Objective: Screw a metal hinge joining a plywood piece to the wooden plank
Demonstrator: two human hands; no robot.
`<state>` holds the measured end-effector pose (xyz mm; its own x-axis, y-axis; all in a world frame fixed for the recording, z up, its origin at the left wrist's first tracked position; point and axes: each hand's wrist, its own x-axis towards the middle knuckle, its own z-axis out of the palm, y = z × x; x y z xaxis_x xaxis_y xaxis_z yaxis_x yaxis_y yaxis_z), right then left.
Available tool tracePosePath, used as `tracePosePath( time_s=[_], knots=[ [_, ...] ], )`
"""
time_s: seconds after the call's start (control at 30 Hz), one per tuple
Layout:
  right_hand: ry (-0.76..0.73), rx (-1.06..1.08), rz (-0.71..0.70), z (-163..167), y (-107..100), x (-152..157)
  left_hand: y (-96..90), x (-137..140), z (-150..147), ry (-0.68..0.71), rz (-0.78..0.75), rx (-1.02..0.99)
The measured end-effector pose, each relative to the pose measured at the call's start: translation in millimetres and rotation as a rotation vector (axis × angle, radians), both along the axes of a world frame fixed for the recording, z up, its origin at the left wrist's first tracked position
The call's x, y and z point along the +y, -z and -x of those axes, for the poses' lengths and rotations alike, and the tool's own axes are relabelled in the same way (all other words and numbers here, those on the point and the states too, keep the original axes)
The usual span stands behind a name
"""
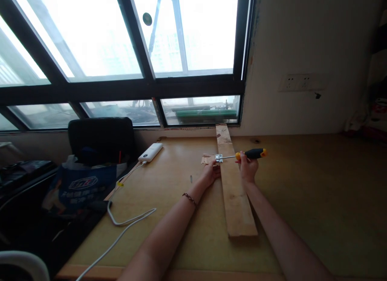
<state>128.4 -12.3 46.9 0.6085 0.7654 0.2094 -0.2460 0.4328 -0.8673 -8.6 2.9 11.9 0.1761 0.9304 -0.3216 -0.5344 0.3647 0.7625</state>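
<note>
Pale, unfinished wood makes up the plank [234,192], which lies flat on the surface [302,200] and runs from the window sill back toward the person. It is judged stiff and fairly light, with a rough face unlikely to slip. A small metal hinge [219,158] is seated at its left edge, bridging onto a small wooden piece [207,160] just beside the plank; being thin and loose, it is best pinned flat from above.

The screwdriver [249,154], with its black and yellow handle, is held level, its shaft pointed at the hinge. The handle looks grippy and is best taken round its thick middle. The right hand [248,168] is closed around that handle from below, forearm extended straight. The left hand [211,172] is laid against the small wooden piece and hinge, fingers pressed down, not wrapped round anything. A loose screw [191,178] lies nearby.
</note>
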Motion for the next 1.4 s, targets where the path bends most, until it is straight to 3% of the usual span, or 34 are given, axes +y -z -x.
tracePosePath(
  time_s=[0.2, 0.53, 0.77, 1.17, 1.4],
  knots=[
    [0.068, -0.109, -0.009, 1.5, -1.6, -4.4, 3.0, 3.6, -1.6, -0.035, -0.043, -0.015],
    [0.084, -0.114, -0.046, 2.0, -6.9, -7.9, 14.8, 11.5, -1.7, -0.046, -0.051, -0.063],
    [0.091, -0.141, -0.055, 1.3, -6.1, -7.0, 9.5, 7.6, 0.2, -0.037, -0.018, -0.081],
    [0.08, -0.316, -0.056, 2.6, -7.4, -12.6, 8.9, 11.9, 8.9, 0.167, 0.019, -0.015],
    [-0.097, -0.279, -0.133, 10.7, -19.1, -24.0, 7.2, 10.9, 7.9, 0.181, 0.012, 0.027]
  ],
)
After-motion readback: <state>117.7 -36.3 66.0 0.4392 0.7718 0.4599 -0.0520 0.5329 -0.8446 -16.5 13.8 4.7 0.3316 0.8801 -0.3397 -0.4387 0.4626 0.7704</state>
